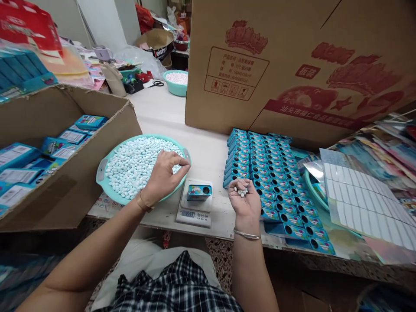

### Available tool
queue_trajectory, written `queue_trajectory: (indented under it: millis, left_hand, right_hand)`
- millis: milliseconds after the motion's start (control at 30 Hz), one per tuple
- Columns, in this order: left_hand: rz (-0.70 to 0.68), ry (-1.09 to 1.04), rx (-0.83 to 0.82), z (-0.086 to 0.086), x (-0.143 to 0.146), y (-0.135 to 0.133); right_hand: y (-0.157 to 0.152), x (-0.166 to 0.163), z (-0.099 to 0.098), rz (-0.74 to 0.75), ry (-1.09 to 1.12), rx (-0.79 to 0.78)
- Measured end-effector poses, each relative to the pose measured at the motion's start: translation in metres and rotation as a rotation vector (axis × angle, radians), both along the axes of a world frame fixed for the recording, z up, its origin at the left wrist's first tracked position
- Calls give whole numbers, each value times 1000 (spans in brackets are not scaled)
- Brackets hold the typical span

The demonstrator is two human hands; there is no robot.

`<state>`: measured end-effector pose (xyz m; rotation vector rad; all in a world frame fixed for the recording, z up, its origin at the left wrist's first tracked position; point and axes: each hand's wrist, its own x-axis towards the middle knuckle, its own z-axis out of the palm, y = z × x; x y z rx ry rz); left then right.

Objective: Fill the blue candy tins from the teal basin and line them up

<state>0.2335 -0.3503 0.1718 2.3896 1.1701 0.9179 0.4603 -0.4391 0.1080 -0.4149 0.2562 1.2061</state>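
Observation:
My left hand point(165, 175) hovers over the right side of a teal basin point(107, 190) heaped with small white candies point(133, 164), fingertips pinched together on a few of them. My right hand point(243, 200) is palm-up just right of a small white scale point(194, 206), cupping several white candies point(241, 191). A small blue tin point(199, 192) with a round hole in its top lies on the scale. Rows of the same blue tins point(273, 173) lie to the right of my right hand.
An open cardboard box point(65, 130) with blue packets stands at the left. A large printed carton point(292, 65) rises behind the tins. Sticker sheets point(364, 195) lie at the right. A second teal bowl point(176, 82) and scissors point(156, 83) sit farther back.

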Motion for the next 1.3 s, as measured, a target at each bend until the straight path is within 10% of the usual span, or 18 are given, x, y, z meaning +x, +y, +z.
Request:
queue_trajectory:
  millis: [733,1300]
  left_hand:
    - [-189,483,44,-49,19,-35]
    - [68,217,-920,-90,155,-7]
  right_hand:
    - [5,-31,2,73,-5,44]
    - [-99,65,-32,-273,-101,-83]
